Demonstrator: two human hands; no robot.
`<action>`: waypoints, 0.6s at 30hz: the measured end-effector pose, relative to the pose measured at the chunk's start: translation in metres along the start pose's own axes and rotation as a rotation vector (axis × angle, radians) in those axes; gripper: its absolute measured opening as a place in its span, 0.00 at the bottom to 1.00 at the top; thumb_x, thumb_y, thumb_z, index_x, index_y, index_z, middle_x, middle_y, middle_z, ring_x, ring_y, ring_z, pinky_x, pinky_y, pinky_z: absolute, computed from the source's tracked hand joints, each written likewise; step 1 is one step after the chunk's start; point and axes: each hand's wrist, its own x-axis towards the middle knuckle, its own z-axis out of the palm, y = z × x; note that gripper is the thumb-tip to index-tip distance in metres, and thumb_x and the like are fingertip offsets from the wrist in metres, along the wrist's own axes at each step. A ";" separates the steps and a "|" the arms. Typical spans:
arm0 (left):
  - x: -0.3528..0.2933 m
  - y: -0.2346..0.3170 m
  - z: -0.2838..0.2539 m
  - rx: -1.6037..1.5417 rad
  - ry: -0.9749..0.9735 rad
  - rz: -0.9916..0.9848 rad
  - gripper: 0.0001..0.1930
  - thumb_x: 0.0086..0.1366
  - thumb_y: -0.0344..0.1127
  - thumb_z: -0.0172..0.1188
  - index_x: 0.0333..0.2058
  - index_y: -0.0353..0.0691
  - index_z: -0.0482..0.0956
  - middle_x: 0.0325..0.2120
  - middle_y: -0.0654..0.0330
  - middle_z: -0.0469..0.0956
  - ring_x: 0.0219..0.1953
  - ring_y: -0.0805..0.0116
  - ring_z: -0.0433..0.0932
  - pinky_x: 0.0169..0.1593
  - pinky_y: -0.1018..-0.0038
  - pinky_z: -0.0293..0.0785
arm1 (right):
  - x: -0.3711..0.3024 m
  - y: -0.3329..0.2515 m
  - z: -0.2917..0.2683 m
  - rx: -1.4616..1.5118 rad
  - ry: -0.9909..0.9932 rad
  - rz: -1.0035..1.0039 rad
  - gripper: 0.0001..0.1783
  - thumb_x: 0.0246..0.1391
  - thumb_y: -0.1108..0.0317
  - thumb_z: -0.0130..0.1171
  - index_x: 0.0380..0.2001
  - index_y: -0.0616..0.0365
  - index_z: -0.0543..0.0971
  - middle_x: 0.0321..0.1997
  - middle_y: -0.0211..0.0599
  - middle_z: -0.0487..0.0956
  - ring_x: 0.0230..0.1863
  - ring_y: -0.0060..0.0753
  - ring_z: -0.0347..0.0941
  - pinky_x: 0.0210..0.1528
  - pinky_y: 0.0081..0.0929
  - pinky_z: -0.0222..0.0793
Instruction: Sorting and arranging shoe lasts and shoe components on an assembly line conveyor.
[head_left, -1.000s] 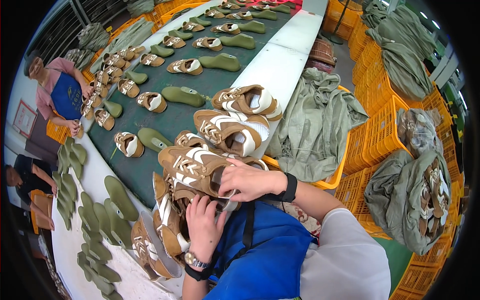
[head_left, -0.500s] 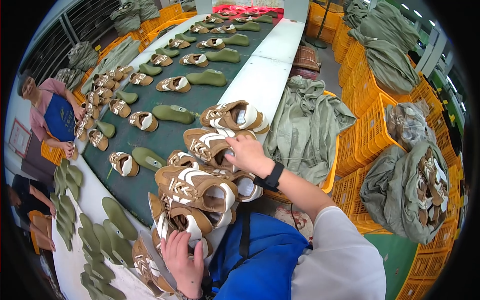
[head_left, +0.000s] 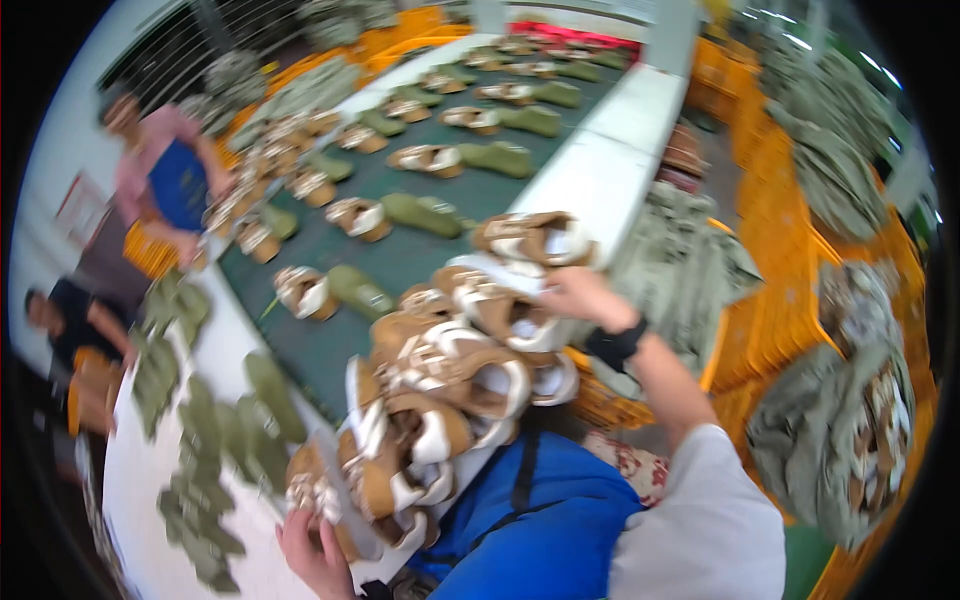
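Right hand (head_left: 578,294): at 3 o'clock in my view, by the collar of the upper shoe (head_left: 487,305), fingers bent in at the rim; with this blur I cannot tell whether they have hold of it
Left hand (head_left: 318,556): at 7 o'clock, thumb apart from the fingers, their tips at the laced front of the low shoe (head_left: 312,488); I cannot tell a grip from a touch
Upper shoe: just about at my centre, on the pile (head_left: 452,375) at its 1 o'clock side, toe toward 10, opening toward 4
Low shoe: at the pile's 8 o'clock side on the white worktop (head_left: 150,500), tipped on edge, pale sole toward 3
Weight: light, I'd judge, easy for one hand
Body: soft brown-and-white upper that I'd expect to cave under a hard pinch; sole stiffer but bendable
Surface: the brown parts look matt, so I'd expect little slip; nothing fragile, though scuffs are possible
Hold: I'd take the heel at the collar, thumb inside and fingers outside, or span the sole's edges at mid-length
Caution: the shoes lean on each other, so I'd lift rather than drag
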 end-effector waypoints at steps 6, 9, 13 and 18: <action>-0.006 -0.058 -0.038 0.194 -0.041 -0.138 0.14 0.50 0.30 0.61 0.37 0.37 0.73 0.37 0.54 0.74 0.46 0.51 0.70 0.55 0.56 0.58 | -0.022 0.066 -0.005 0.727 0.317 0.152 0.09 0.54 0.68 0.54 0.30 0.63 0.77 0.20 0.27 0.74 0.18 0.14 0.67 0.19 0.13 0.61; 0.001 -0.086 -0.052 0.193 -0.094 -0.126 0.15 0.49 0.30 0.63 0.37 0.36 0.73 0.39 0.52 0.73 0.45 0.51 0.69 0.52 0.59 0.62 | -0.048 0.130 0.039 0.654 0.425 0.243 0.12 0.55 0.65 0.52 0.25 0.63 0.76 0.13 0.24 0.69 0.14 0.13 0.62 0.15 0.16 0.54; 0.047 -0.112 -0.039 0.178 -0.247 -0.047 0.26 0.47 0.32 0.65 0.47 0.35 0.69 0.42 0.47 0.71 0.47 0.47 0.68 0.50 0.61 0.65 | -0.098 0.159 0.126 0.156 -0.019 0.370 0.24 0.46 0.55 0.58 0.42 0.62 0.74 0.30 0.47 0.78 0.33 0.43 0.76 0.36 0.34 0.69; 0.136 -0.135 0.033 0.071 -0.401 0.114 0.36 0.48 0.35 0.65 0.56 0.40 0.60 0.47 0.44 0.68 0.49 0.45 0.68 0.51 0.61 0.67 | -0.093 0.138 0.156 -0.150 -0.196 0.393 0.29 0.42 0.54 0.60 0.44 0.63 0.72 0.37 0.55 0.77 0.42 0.53 0.73 0.45 0.41 0.68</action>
